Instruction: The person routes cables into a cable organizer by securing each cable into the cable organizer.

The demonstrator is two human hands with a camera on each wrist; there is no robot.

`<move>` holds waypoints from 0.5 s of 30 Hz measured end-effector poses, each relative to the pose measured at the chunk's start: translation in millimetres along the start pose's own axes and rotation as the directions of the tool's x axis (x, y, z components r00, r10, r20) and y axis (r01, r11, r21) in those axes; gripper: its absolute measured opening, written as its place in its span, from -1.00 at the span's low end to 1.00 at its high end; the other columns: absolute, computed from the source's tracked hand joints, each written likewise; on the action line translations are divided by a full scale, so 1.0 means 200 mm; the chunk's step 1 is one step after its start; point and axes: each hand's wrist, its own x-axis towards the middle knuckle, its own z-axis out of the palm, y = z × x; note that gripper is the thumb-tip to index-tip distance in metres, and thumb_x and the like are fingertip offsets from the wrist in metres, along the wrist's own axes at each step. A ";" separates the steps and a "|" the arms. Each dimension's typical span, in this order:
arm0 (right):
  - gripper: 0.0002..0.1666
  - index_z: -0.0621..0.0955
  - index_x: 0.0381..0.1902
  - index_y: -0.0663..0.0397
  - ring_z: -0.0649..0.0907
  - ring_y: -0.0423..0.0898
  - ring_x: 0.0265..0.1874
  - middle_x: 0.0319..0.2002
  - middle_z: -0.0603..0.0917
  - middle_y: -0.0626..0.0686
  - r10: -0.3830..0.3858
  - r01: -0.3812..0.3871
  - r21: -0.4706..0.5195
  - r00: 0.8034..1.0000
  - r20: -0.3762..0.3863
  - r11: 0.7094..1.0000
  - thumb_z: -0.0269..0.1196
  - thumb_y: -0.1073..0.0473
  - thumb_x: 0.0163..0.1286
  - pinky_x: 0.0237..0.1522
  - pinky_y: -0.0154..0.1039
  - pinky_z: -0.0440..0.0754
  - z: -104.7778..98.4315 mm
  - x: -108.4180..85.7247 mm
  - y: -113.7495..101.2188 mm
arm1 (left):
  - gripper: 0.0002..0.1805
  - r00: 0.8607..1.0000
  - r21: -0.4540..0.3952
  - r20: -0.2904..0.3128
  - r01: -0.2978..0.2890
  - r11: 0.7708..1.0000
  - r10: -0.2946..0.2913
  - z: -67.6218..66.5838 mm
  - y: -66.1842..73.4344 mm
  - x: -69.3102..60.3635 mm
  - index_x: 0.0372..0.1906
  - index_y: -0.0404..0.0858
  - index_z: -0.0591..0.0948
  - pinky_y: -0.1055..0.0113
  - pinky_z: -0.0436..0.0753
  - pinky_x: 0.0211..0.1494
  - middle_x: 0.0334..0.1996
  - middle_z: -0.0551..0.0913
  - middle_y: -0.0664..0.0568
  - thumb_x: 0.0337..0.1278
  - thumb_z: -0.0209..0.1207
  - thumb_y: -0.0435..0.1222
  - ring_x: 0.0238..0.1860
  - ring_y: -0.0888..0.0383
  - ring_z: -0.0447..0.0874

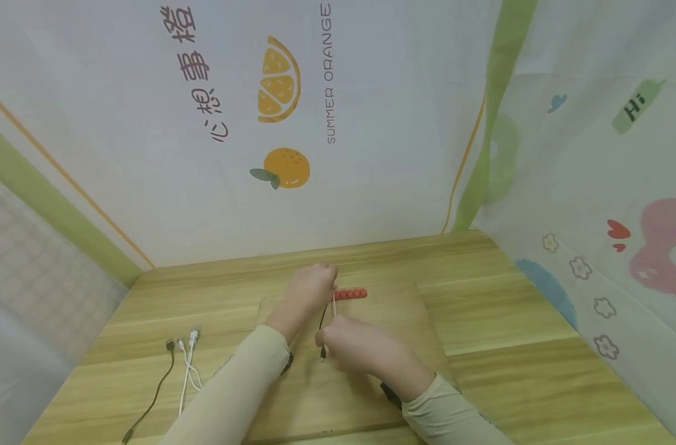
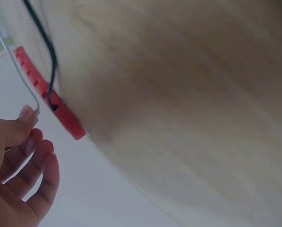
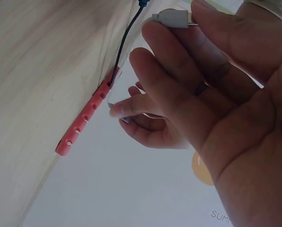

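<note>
A red cable organizer (image 1: 351,293) with a row of slots lies at the far part of a wooden board. One slot near its end holds a black cable (image 2: 51,52), whose small plug (image 1: 323,354) hangs toward the near side. Just left of the organizer, my left hand (image 1: 314,285) pinches one end of a white cable (image 1: 334,306) between thumb and index finger, apart from the slots. Closer to me, my right hand (image 1: 360,343) holds the same cable's other end, a white plug (image 3: 173,20), between thumb and fingers.
Several loose cables lie on the table to the left, including a black cable (image 1: 155,395) and a white cable (image 1: 187,377). Beneath my hands is the wooden board (image 1: 293,395). A printed cloth (image 1: 382,154) hangs behind the table's back edge.
</note>
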 end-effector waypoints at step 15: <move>-0.81 0.75 -0.31 0.06 0.34 -0.32 -0.57 -0.58 0.48 -0.16 0.004 -0.004 0.001 1.000 0.015 1.000 0.30 0.44 0.31 -0.53 -0.48 0.28 0.03 0.01 0.00 | -0.87 0.997 -0.002 0.066 0.044 0.999 -0.043 0.04 0.00 0.04 -0.30 -0.15 0.65 0.17 0.73 -0.23 -0.35 0.75 0.07 0.32 0.40 -0.32 -0.31 0.12 0.71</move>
